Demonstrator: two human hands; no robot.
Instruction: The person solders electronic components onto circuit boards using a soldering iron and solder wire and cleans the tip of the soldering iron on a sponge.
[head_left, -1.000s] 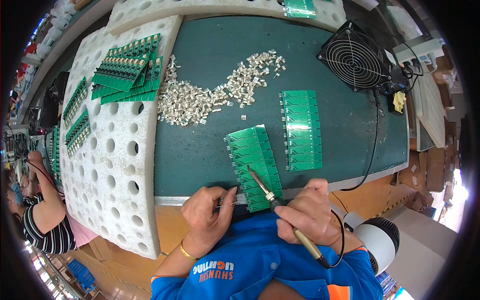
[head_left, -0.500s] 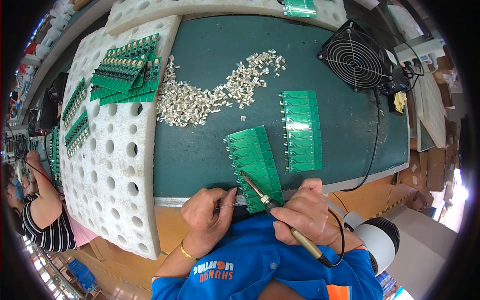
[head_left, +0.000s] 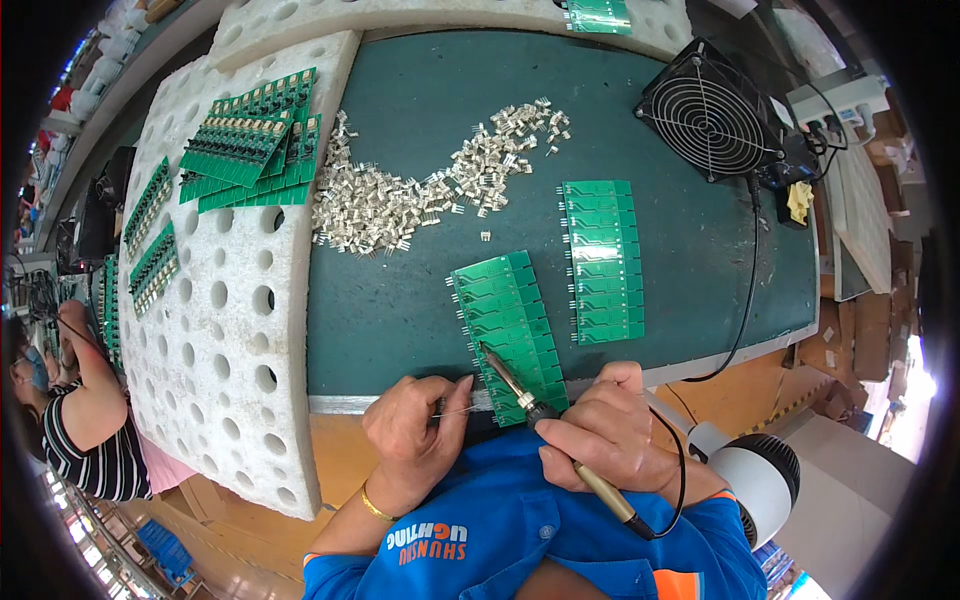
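Observation:
My right hand (head_left: 598,430) is wrapped round a soldering iron (head_left: 603,490) with a gold-coloured handle and a black cable. Its tip rests at the left, pin-lined edge of a green circuit board (head_left: 508,315), which lies at a slant by the table's front edge. Left of the board's near end, my left hand (head_left: 412,425) pinches a thin wire (head_left: 457,411), apparently solder, pointing toward the board. A second green circuit board (head_left: 603,262) lies to the right. Beyond them spreads a heap of small white pin connectors (head_left: 385,205), with one loose connector (head_left: 486,237) nearer the slanted board.
White foam sheets with holes (head_left: 215,320) line the left and far sides. Stacked boards with mounted parts (head_left: 245,145) lie on the left sheet. A black fan (head_left: 710,115) stands at the far right, its cord running along the table. Another person (head_left: 90,420) sits at far left.
The soldering iron and my right hand have shifted very slightly left, with the tip still at the board's left edge. My left hand stays where it was.

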